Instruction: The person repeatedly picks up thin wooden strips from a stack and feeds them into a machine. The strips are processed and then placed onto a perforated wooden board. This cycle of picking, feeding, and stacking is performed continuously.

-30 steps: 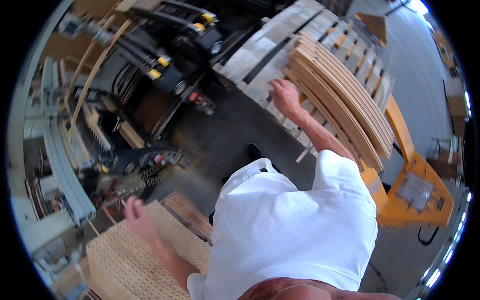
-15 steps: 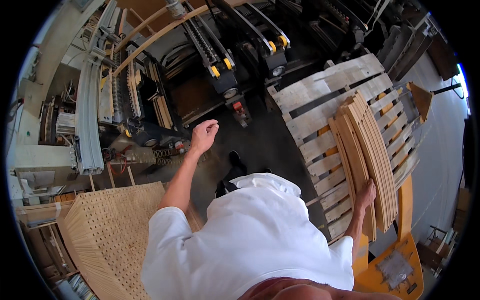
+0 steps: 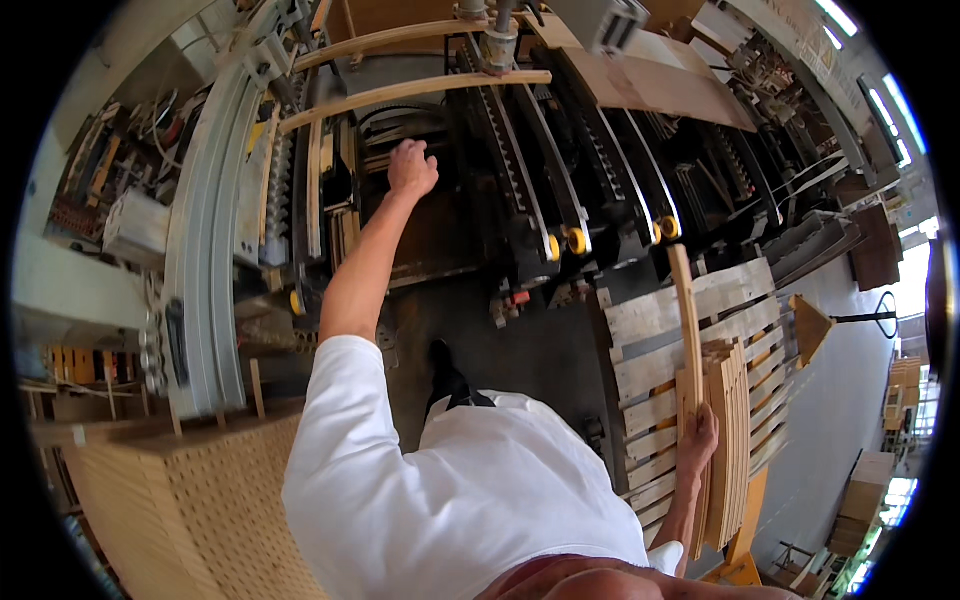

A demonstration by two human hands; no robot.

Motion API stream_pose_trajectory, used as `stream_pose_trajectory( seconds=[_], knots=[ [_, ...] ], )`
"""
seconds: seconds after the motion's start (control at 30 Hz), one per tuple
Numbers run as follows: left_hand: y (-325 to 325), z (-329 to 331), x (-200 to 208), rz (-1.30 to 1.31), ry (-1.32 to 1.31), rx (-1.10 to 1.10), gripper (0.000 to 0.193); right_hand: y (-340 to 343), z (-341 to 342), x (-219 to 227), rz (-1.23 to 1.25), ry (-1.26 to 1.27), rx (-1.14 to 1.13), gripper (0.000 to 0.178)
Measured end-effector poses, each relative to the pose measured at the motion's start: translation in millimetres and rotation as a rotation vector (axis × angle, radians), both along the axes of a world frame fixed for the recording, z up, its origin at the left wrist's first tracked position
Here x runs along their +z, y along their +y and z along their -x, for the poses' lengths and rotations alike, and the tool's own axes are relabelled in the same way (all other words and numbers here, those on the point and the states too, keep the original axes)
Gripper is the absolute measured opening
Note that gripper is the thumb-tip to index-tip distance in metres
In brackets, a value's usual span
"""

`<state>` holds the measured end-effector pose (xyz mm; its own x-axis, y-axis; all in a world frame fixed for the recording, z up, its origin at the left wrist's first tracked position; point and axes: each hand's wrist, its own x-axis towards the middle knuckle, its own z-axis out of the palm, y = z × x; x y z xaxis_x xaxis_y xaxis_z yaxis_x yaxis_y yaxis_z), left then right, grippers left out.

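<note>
Nearest, at the lower middle, a white T-shirt (image 3: pixel 460 490); to its left, a block of close-stacked pale wooden parts (image 3: pixel 240 500), dotted with rows of small dark holes. Over on the right, the right hand (image 3: pixel 702 430) with fingers closed around a long, narrow wooden slat (image 3: pixel 686 320), pointing away from the body above a weathered wooden pallet (image 3: pixel 650 318). Cannot tell whether the slat's near part touches the wood below. Just beside that grip, a stack of wooden slats (image 3: pixel 735 440) lying lengthwise on the pallet, with part of a yellow pallet truck (image 3: pixel 742 575) at its near end. Farther forward on the left, the left hand (image 3: pixel 412 168) raised, fingers loosely curled and partly open, with nothing visible in its hold. Left of that arm, a long grey metal beam (image 3: pixel 205 260). Ahead, a black machine with toothed rails (image 3: pixel 505 160), tipped at the near ends with yellow rollers (image 3: pixel 575 240). Farther still, two curved wooden strips (image 3: pixel 420 95) set crosswise near each other, then a flat brown board (image 3: pixel 660 85) to their right.
</note>
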<state>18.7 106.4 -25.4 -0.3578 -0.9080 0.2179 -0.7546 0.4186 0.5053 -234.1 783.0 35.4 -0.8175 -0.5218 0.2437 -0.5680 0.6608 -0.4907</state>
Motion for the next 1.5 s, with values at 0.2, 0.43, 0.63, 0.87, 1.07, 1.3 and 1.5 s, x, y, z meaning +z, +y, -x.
stream_pose_trajectory(
  seconds=[0.2,0.43,0.63,0.87,1.07,1.3,1.5],
  knots=[
    [-132.3,6.1,45.3,0.060,-0.254,0.054,0.067,-176.4,-56.2,69.1,0.061,-0.018,0.246,0.028],
    [-150.6,-5.3,32.1,0.325,-0.294,-0.082,0.029,-346.9,-65.5,104.5,0.015,0.106,0.613,0.026],
    [37.0,-31.8,40.3,0.014,-0.056,-0.397,0.024,-510.2,-59.4,75.9,0.088,0.191,0.949,0.024],
    [206.7,-80.9,66.4,-0.435,0.025,-0.316,0.031,-721.8,-93.0,-7.2,0.142,0.296,1.263,0.029],
    [255.9,-120.3,96.4,-0.486,0.019,-0.051,0.037,-826.4,-97.0,-37.3,0.001,0.743,1.098,0.017],
    [314.0,-127.5,102.5,-0.563,0.136,0.292,0.039,-853.8,-93.7,-37.3,0.082,0.797,1.142,0.011],
    [337.7,-133.5,95.6,-0.499,0.181,0.477,0.034,-863.0,-96.5,-43.3,0.199,0.792,1.156,0.006]
  ],
)
